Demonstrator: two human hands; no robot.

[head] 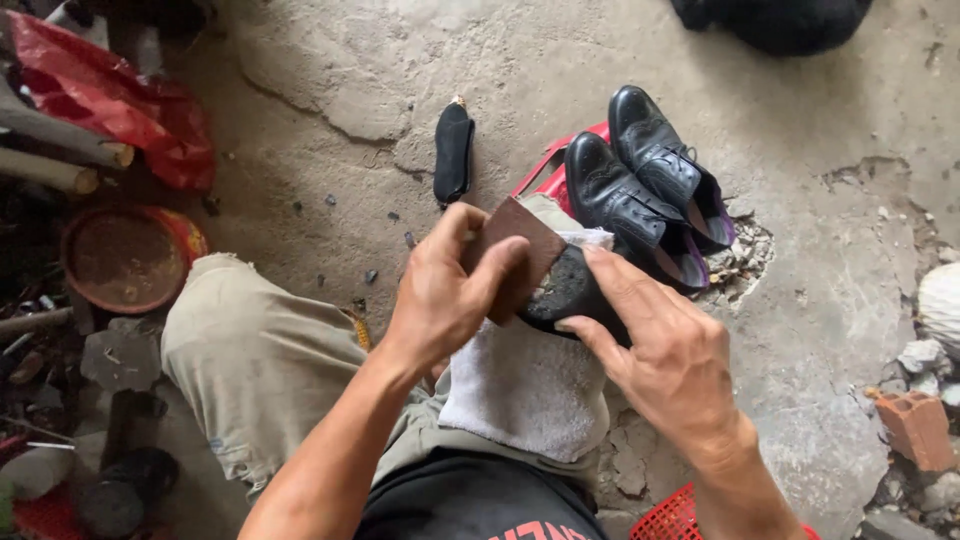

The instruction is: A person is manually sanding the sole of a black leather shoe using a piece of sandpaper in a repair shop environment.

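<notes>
Head view, looking down at a cracked concrete floor (820,330) that fills most of the frame. At lower centre the person's knee, in beige trousers (260,360), carries a white towel (525,385). On the towel rests a black shoe (570,292), sole side partly turned up, at centre frame. The right hand (660,355) grasps this shoe from the right, fingers wrapped over its edge. The left hand (440,295) grips a brown sheet (520,250), seemingly abrasive paper, and presses it against the shoe's sole.

Step in hand, as judged: rubbing or roughening the sole with the sheet. The next stroke appears to call for a firm hold by the right hand while the left draws the sheet across the sole without slipping onto the upper.

Count: three black shoes in all, one held and one pair of black lace-up shoes (645,180) standing right of centre, partly on a red object (545,175); one black insole-shaped piece (453,152) lying above centre; one round rusty pan (125,258) at left; one red plastic bag (110,100) at upper left; one red basket (690,515) at the bottom edge; one brick fragment (915,428) at lower right.
</notes>
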